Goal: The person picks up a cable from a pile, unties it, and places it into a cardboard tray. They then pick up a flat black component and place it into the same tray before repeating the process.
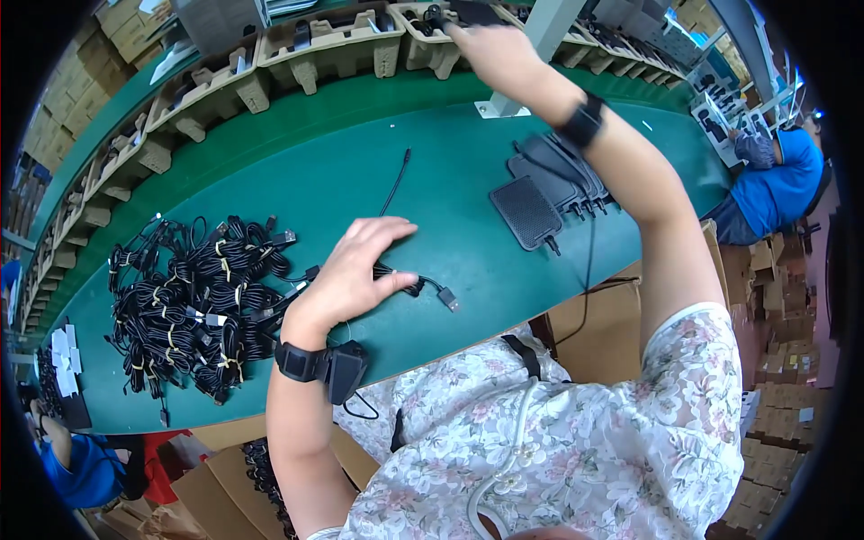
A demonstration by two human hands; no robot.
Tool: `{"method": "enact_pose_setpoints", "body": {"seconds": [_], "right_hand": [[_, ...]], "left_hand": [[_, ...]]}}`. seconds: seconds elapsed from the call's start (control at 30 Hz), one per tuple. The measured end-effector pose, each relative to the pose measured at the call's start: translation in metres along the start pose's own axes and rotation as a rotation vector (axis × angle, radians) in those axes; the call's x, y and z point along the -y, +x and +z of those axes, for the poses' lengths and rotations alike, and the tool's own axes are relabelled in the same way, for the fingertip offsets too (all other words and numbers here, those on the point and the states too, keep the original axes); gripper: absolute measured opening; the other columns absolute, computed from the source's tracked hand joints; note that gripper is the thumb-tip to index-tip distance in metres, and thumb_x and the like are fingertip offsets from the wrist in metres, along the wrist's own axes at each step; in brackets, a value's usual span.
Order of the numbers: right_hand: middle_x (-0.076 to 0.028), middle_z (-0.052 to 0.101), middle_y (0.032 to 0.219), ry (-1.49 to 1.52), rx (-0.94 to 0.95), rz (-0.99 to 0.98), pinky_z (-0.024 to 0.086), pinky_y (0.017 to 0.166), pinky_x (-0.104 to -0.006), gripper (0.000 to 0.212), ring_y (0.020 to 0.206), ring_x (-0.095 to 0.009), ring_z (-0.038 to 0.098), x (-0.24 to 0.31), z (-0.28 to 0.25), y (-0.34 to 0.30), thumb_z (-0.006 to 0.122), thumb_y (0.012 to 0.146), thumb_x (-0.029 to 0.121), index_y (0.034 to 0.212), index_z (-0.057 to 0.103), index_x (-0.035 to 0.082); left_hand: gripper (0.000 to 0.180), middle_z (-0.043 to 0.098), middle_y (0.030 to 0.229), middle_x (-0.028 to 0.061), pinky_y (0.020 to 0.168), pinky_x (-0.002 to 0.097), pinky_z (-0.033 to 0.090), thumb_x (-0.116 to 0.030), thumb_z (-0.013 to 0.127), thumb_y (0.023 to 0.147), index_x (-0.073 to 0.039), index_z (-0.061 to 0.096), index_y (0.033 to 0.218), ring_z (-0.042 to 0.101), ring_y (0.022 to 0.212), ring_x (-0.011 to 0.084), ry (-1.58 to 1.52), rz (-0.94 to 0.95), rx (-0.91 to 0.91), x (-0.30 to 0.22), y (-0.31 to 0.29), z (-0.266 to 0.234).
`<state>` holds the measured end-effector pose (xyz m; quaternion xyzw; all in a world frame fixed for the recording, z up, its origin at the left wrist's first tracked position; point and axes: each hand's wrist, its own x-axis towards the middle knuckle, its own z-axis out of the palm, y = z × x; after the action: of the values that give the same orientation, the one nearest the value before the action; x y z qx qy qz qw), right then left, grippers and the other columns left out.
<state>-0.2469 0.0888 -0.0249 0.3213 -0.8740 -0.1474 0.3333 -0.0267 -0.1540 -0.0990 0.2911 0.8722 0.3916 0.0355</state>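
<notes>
My left hand (351, 274) lies over a bundled black cable (390, 269) on the green table, thumb and index finger spread apart. One end of this cable, with a USB plug (448, 298), comes out past my thumb; a thin black lead (394, 184) stretches away beyond my fingers. My right hand (500, 59) reaches to a moulded pulp tray (430, 56) on the far ledge, its fingertips closed at a coiled black cable (435, 16) in the tray. To the left of my left hand is a heap of tied black cables (193, 301).
Several flat dark grey devices (526, 214) with short leads lie at the right, near a white post (500, 106). More pulp trays (328, 56) line the raised ledge. Co-workers in blue (781, 184) sit at both ends. An open cardboard box (229, 495) stands below the table.
</notes>
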Motion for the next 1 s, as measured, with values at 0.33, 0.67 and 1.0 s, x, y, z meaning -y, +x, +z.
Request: {"method": "enact_pose_setpoints", "body": {"seconds": [0.33,0.67,1.0], "right_hand": [[-0.029,0.03,0.136,0.251,0.613,0.05,0.038,0.096,-0.0463,0.084,0.124,-0.046,0.033,0.085,-0.069,-0.188,0.058,0.073,0.056,0.135,0.032,0.005],[-0.026,0.059,0.096,0.558,0.468,-0.083,0.048,0.08,-0.0421,0.052,0.089,-0.038,0.058,0.071,-0.091,-0.141,0.057,0.075,0.006,0.124,0.042,-0.004],[-0.008,0.06,0.075,1.017,-0.407,0.379,0.044,0.06,-0.0278,0.028,0.065,-0.012,0.054,0.024,0.021,0.091,0.06,0.086,0.023,0.101,0.056,0.0]], "left_hand": [[0.063,0.035,0.14,0.0102,0.105,0.0439,0.029,-0.018,0.078,0.062,-0.014,0.053,0.12,0.024,0.133,0.0315,0.237,-0.078,-0.023,0.002,-0.004,0.013],[0.032,0.059,0.107,0.0093,0.092,0.0405,0.04,-0.015,0.07,0.071,-0.008,0.06,0.101,0.049,0.109,0.0295,0.33,-0.024,-0.401,0.019,0.006,0.018],[0.028,0.062,0.079,0.0121,0.061,0.0332,0.048,-0.023,0.061,0.085,-0.004,0.052,0.103,0.061,0.069,0.0251,-0.073,-0.285,-0.742,0.054,0.012,0.004]]}}
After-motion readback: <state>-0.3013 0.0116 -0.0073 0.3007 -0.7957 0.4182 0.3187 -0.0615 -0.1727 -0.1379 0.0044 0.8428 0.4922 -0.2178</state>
